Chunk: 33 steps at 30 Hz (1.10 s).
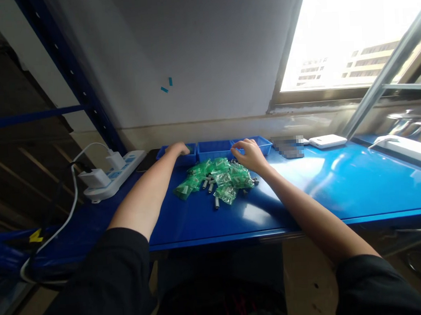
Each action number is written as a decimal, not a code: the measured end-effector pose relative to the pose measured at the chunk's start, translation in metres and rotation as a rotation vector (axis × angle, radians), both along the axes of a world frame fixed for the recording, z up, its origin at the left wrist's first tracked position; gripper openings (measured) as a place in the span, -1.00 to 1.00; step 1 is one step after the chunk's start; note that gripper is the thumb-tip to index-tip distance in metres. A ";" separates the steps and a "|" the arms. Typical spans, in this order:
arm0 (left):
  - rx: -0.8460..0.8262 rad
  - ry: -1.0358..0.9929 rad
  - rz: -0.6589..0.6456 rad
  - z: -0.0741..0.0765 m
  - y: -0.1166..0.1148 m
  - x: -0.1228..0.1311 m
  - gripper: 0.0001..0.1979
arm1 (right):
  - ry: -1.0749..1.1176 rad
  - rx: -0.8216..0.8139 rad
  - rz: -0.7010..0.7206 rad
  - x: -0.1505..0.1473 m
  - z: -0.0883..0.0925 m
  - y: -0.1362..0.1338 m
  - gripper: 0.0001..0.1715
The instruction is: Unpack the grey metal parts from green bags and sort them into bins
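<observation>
A heap of small green plastic bags (217,178) lies on the blue table (332,184), with several small grey metal cylinders (216,203) loose among them. Behind the heap stand three blue bins in a row: left bin (192,157), middle bin (213,151), right bin (264,145). My left hand (177,149) reaches into the left bin, fingers curled down; what they hold is hidden. My right hand (250,155) rests at the far right edge of the heap, fingers bent on the bags and parts there.
A white power strip (121,174) with two plugged chargers and a white cable lies at the left. A white flat box (327,141) and a blurred object (288,147) sit at the back right. A blue rack post stands left; a window is at upper right.
</observation>
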<state>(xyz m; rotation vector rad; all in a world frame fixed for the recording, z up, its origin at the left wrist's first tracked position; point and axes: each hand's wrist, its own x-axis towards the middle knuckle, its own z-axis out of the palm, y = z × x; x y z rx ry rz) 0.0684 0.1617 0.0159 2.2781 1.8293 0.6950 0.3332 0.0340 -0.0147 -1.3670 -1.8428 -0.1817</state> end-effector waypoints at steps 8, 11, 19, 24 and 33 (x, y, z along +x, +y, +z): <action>0.092 0.048 -0.106 0.017 -0.079 0.019 -0.18 | -0.011 0.009 0.005 0.000 0.004 -0.007 -0.74; -0.019 0.099 -0.203 0.005 -0.104 0.004 0.14 | 0.002 0.009 -0.020 -0.001 0.007 -0.011 -0.73; 0.242 -0.307 -0.010 -0.023 -0.127 -0.056 -0.56 | -0.062 -0.070 0.085 -0.016 -0.003 -0.013 -0.69; 0.187 -0.161 -0.217 -0.043 -0.146 -0.013 -0.61 | -0.136 -0.159 0.238 -0.020 -0.002 -0.022 -0.61; 0.211 -0.078 -0.433 -0.037 -0.133 0.014 -0.72 | -0.261 -0.254 0.405 -0.028 -0.005 -0.029 -0.52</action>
